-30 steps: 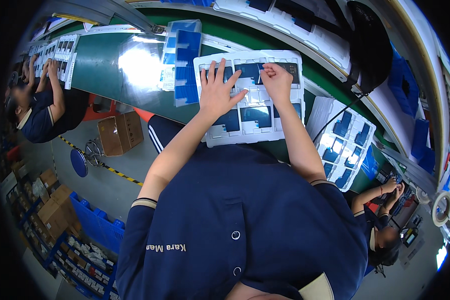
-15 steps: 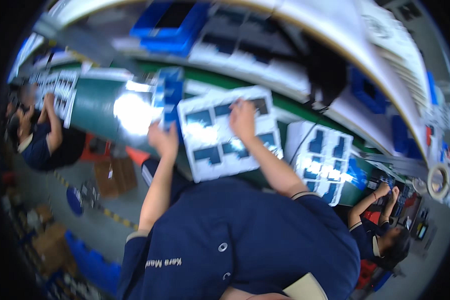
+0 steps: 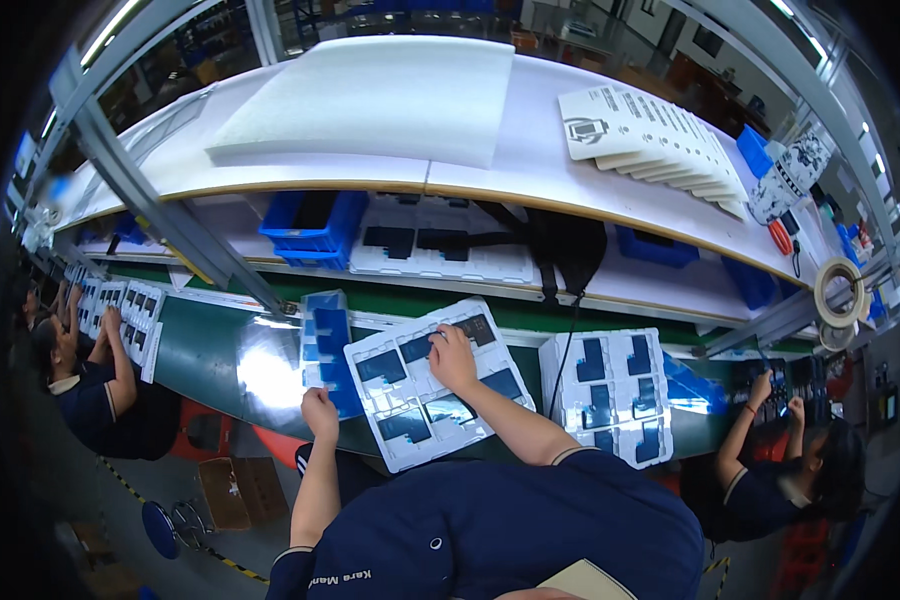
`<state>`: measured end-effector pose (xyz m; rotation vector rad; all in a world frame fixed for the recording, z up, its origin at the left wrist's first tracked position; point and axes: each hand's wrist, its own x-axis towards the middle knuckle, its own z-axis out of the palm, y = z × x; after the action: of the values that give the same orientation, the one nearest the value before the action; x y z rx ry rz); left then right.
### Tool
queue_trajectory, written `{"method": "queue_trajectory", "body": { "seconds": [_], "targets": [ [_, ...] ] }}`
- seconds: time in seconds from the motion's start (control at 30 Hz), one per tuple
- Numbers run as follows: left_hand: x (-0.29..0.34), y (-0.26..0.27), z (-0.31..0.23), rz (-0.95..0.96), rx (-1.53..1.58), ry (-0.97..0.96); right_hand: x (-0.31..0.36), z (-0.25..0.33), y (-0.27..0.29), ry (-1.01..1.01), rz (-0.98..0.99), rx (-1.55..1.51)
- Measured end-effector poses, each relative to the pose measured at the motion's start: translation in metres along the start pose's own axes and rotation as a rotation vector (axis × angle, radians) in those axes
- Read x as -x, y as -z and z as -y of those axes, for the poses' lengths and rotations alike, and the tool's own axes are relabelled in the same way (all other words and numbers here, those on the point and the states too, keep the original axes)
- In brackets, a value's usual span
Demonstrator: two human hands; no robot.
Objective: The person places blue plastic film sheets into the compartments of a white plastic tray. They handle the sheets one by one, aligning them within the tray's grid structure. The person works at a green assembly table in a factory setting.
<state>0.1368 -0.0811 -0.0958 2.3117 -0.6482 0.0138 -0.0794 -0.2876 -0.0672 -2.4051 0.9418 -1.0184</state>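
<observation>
From here I see a long white shelf (image 3: 535,165) spanning a green bench (image 3: 215,345). A white foam slab (image 3: 400,100) lies on the shelf. My white tray (image 3: 410,394) sits askew on the bench, between a tray stack (image 3: 617,370) and blue sheets (image 3: 325,345). A black cable (image 3: 566,350) hangs across the stack's side. My right hand (image 3: 453,358), fingers bunched, partly covers a dark flat piece (image 3: 414,348) in the tray; my left hand (image 3: 320,413) curls beside the sheets. I can't tell whether either grips anything.
</observation>
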Motion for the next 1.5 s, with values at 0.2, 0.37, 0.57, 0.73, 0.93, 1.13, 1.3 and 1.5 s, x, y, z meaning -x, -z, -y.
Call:
{"method": "queue_trajectory", "body": {
  "seconds": [0.2, 0.37, 0.57, 0.73, 0.93, 1.13, 1.3, 1.5],
  "targets": [
    [-0.006, 0.014, 0.002, 0.098, 0.035, -0.069, 0.000, -0.002, -0.001, 0.019, 0.011, 0.007],
    [0.002, 0.019, -0.017, -0.199, 0.125, -0.186, 0.001, -0.002, 0.000, 0.030, 0.025, 0.009],
    [0.000, 0.028, -0.044, -0.083, 0.401, 0.236, 0.003, -0.003, -0.002, 0.023, 0.022, -0.008],
    [0.031, 0.005, -0.080, -0.057, 0.803, 0.030, 0.020, 0.029, 0.005, 0.070, 0.157, -0.409],
    [0.076, -0.013, -0.102, 0.390, 0.883, 0.052, 0.052, 0.019, -0.013, -0.453, 0.487, -1.136],
    [0.085, -0.014, -0.088, 0.476, 1.012, 0.158, 0.029, 0.043, 0.058, -0.643, 0.599, -1.152],
    [0.080, -0.012, -0.081, 0.659, 1.052, 0.148, 0.054, 0.007, 0.030, -0.516, 0.677, -0.973],
    [0.075, -0.003, -0.069, 0.756, 1.087, 0.281, 0.052, 0.009, 0.022, -0.525, 0.734, -0.908]
  ]
}}
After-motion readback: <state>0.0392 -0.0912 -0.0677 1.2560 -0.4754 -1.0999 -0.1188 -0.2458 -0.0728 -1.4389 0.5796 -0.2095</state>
